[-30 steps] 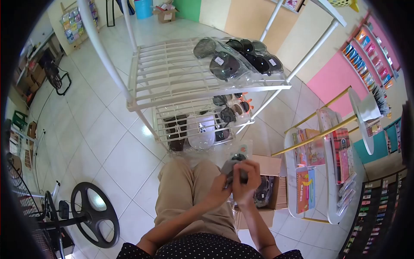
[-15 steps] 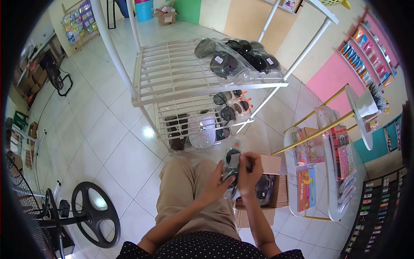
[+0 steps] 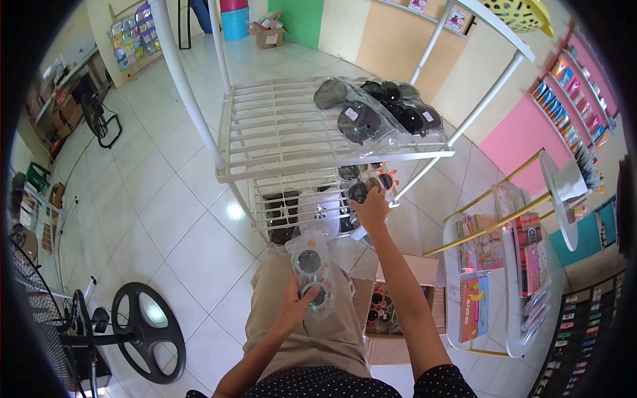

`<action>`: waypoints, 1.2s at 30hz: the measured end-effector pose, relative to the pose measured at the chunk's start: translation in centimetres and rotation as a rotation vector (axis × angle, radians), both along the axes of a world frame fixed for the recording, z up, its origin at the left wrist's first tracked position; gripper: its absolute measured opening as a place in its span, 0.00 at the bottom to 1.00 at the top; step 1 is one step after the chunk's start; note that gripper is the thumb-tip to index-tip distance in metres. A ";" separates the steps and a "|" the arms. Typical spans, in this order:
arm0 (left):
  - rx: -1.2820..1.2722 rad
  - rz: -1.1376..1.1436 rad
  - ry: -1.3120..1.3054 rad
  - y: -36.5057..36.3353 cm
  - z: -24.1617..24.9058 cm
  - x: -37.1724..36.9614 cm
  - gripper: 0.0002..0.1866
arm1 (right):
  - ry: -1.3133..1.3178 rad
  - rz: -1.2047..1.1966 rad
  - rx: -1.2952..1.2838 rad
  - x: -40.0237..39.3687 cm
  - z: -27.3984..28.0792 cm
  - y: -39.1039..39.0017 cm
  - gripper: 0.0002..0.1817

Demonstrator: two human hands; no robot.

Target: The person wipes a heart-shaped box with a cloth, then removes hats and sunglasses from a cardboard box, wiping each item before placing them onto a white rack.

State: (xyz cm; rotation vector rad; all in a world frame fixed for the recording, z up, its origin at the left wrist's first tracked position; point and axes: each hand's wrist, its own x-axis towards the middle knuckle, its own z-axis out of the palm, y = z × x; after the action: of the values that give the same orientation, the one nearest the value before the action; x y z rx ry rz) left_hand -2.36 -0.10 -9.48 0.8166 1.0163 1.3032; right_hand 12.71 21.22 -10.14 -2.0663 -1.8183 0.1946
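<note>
With left hand (image 3: 292, 305), gripping clear-bagged round sunglasses (image 3: 312, 262) over the lap (image 3: 318, 345); with right hand (image 3: 372, 209), bent-fingered, low at the white wire rack (image 3: 285, 172) by orange-trimmed sunglasses (image 3: 386, 180), impossible to tell whether gripping; perhaps liable to slip, given slick plastic and one-handed hold; perhaps liable to knock dark sunglasses (image 3: 358, 192) askew, given close crowding.

Right hand (image 3: 373, 208): off the bagged sunglasses (image 3: 308, 261), now up at the lower rack shelf (image 3: 279, 185).
Left hand (image 3: 292, 308): shifted leftward, now holding them alone.
</note>
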 end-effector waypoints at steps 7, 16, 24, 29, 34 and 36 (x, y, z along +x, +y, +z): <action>0.038 0.038 0.077 0.7 -1.6 -0.5 0.20 | 0.074 0.020 0.065 1.2 -0.6 0.7 0.24; 0.019 0.075 0.044 0.1 -1.3 -1.9 0.23 | 0.672 0.132 0.148 2.9 3.9 -8.9 0.12; -0.053 0.054 -0.022 0.3 0.1 -2.5 0.21 | 1.097 0.395 0.166 0.2 20.6 -10.5 0.08; -0.034 0.071 -0.038 -0.1 1.5 -2.5 0.22 | 1.132 0.587 0.096 -1.4 22.5 -10.0 0.07; 0.013 0.087 0.043 -0.5 -0.6 -2.7 0.23 | 1.213 0.602 0.086 -1.3 24.1 -9.1 0.07; 0.022 0.086 0.014 -0.2 0.3 -2.5 0.23 | 1.160 0.577 0.249 -2.3 23.9 -6.7 0.06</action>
State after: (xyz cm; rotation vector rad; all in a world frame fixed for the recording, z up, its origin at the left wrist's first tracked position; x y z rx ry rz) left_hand -4.86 -0.30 -9.16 0.8072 1.0599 1.3856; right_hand 10.40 14.57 13.76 -0.8190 -1.4441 1.0039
